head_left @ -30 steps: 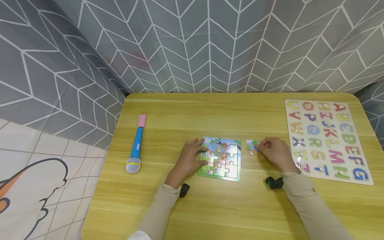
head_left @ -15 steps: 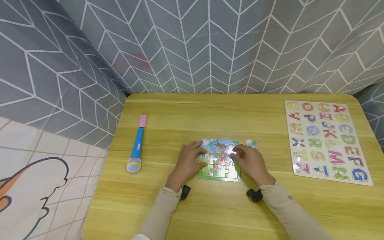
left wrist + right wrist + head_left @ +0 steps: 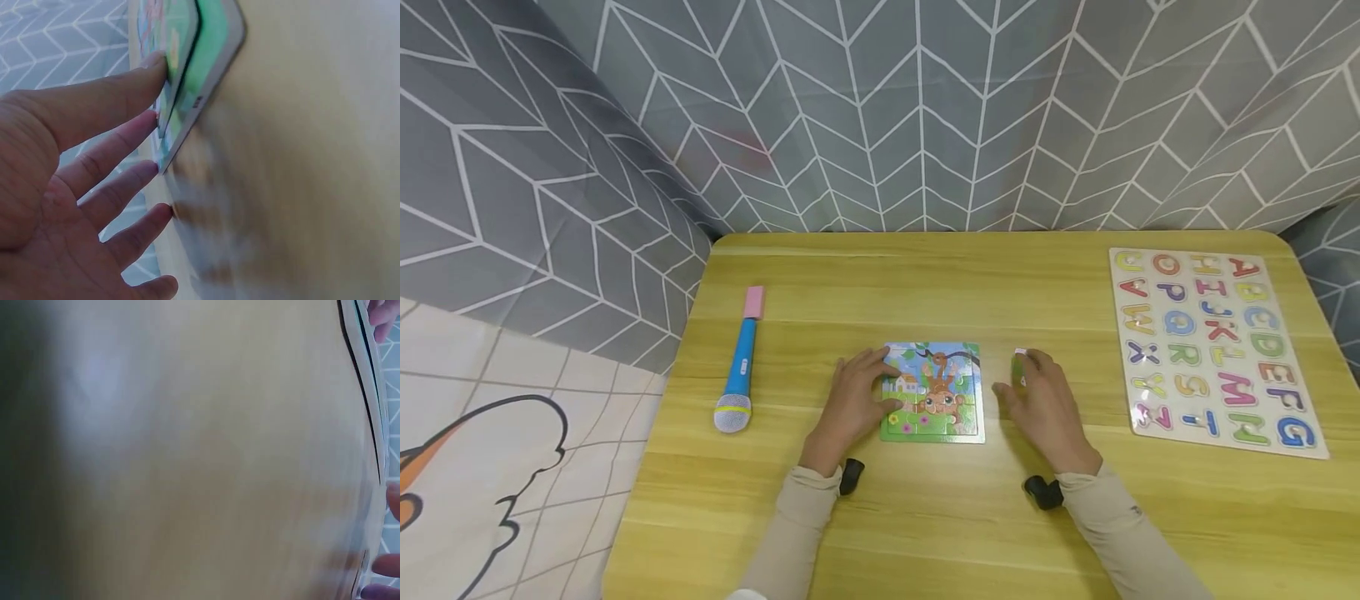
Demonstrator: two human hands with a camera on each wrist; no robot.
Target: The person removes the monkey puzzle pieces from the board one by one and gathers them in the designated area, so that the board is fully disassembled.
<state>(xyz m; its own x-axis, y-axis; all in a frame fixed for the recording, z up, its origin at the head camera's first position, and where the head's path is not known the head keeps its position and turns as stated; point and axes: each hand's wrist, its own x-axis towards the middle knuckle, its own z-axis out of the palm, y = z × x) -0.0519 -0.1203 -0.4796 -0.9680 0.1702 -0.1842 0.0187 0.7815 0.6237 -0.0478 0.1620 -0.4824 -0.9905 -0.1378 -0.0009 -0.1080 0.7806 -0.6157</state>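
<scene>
the left grip is spread, touching the puzzle just to its right. the right grip is also spread, with fingers over a loose piece. the step seems to be picking this piece; next move calls for closing the thumb against it.

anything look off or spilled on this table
Nothing looks spilled or visibly damaged. One oddity: a loose puzzle piece lies apart from the puzzle, to its right, partly hidden by the right hand.
</scene>
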